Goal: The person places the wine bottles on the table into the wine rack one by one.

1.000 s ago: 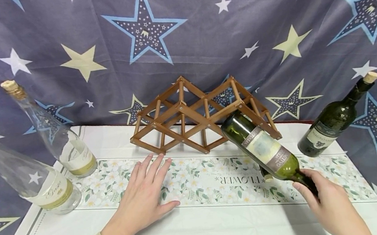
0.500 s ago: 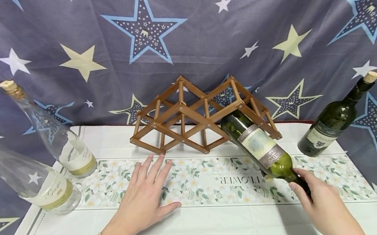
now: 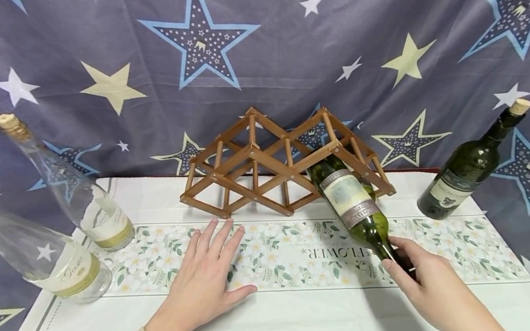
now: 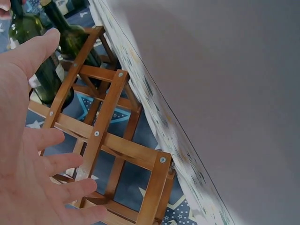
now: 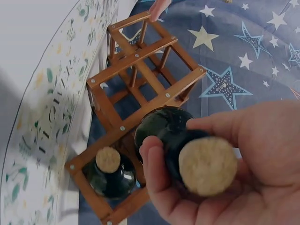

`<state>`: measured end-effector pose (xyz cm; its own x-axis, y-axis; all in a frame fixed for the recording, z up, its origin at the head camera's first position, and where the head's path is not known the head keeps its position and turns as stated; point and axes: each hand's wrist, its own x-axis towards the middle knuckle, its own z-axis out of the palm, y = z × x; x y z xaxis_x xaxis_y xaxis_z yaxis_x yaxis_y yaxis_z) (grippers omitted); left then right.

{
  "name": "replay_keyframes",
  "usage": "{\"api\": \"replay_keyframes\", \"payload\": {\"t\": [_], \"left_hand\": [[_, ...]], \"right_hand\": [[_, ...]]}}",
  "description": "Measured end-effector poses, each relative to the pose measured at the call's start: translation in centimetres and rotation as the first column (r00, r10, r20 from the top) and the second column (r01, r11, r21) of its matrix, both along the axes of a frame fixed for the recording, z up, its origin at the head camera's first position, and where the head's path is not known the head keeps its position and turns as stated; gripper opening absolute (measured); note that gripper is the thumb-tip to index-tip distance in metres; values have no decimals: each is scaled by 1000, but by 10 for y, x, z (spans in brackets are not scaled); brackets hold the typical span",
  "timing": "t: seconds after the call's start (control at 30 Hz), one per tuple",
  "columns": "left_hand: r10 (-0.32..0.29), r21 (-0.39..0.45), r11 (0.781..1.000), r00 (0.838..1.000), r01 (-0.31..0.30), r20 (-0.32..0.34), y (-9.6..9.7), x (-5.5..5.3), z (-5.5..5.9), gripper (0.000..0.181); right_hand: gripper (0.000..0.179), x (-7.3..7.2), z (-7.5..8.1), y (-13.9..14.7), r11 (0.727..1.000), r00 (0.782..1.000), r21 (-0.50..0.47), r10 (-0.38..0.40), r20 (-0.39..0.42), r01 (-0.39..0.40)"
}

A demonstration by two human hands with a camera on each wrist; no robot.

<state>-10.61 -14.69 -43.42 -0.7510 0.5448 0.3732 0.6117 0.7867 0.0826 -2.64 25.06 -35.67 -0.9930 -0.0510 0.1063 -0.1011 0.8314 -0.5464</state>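
My right hand [image 3: 433,283] grips the corked neck of a green glass wine bottle [image 3: 351,199]. The bottle slants with its base end in the right opening of the wooden wine rack [image 3: 272,165], its neck pointing toward me. In the right wrist view, its cork [image 5: 208,165] faces the camera between thumb and fingers. A second corked wine bottle [image 5: 112,183] lies in the lower opening beside it, mostly hidden in the head view by the held one. My left hand [image 3: 201,278], fingers spread, is over the floral strip in front of the rack's left end, holding nothing.
Two clear corked bottles [image 3: 71,269] stand at the left of the table. A dark green corked bottle [image 3: 460,180] stands at the right, beyond the rack. Behind the table hangs a star-patterned cloth [image 3: 272,59]. A white cloth [image 3: 285,328] with a floral strip covers the table.
My right hand has moved left with the bottle's neck, swinging the bottle more in line with the rack opening, its base further in. My left hand has hardly moved.
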Motion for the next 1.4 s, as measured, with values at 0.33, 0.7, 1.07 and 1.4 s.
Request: {"api": "replay_keyframes", "payload": {"t": [0.33, 0.7, 1.07, 1.4], "left_hand": [[1, 3, 1000, 1000, -1, 18, 2, 1, 1, 113], [1, -6, 1000, 1000, -1, 6, 2, 1, 0, 114], [1, -2, 1000, 1000, -1, 18, 4, 1, 2, 113], [-3, 9, 1000, 1000, 3, 12, 4, 2, -1, 113]], "right_hand": [[38, -11, 4, -15, 989, 998, -147, -13, 54, 21], [41, -28, 9, -30, 980, 997, -201, 16, 80, 0], [42, -46, 14, -41, 976, 998, -216, 15, 58, -2], [41, -62, 16, -46, 976, 999, -216, -9, 50, 19]]}}
